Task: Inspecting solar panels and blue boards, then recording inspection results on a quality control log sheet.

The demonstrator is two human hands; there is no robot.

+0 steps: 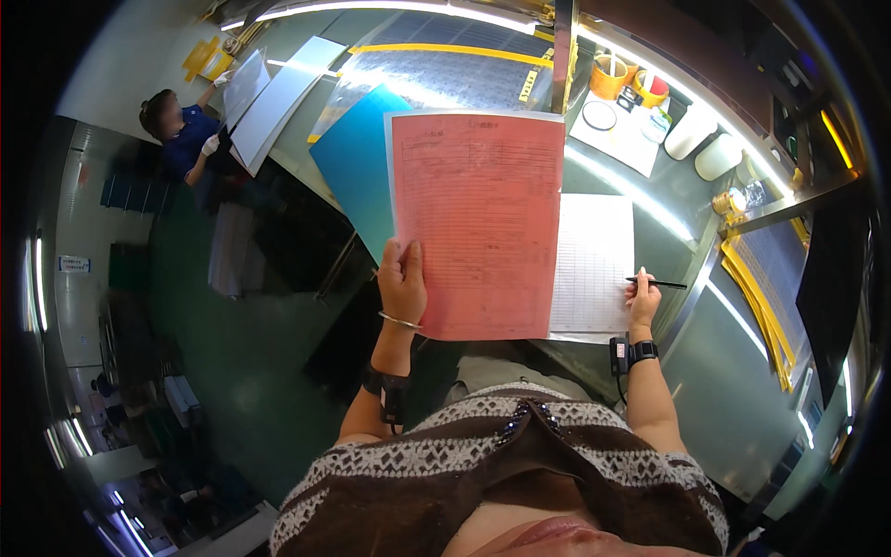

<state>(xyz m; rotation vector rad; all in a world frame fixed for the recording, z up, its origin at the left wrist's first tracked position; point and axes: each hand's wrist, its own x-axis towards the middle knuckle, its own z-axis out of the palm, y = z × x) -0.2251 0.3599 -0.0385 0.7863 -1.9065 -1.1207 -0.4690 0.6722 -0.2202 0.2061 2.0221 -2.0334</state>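
Note:
My left hand grips the lower left edge of a red document sleeve, with a printed form showing through it. The thumb lies on its face and the other fingers are partly hidden. In my right hand is a black pen, pinched and pointing left. That hand rests at the right edge of a white ruled sheet on the table. The sleeve is held up beside the sheet and overlaps its left side. Behind the sleeve a blue-teal board shows in part.
Yellow-edged mesh sheets lie at the back; more yellow-edged sheets lie right. White jars and orange tape-like containers stand at the back right. At the far left a person in gloves handles large pale panels.

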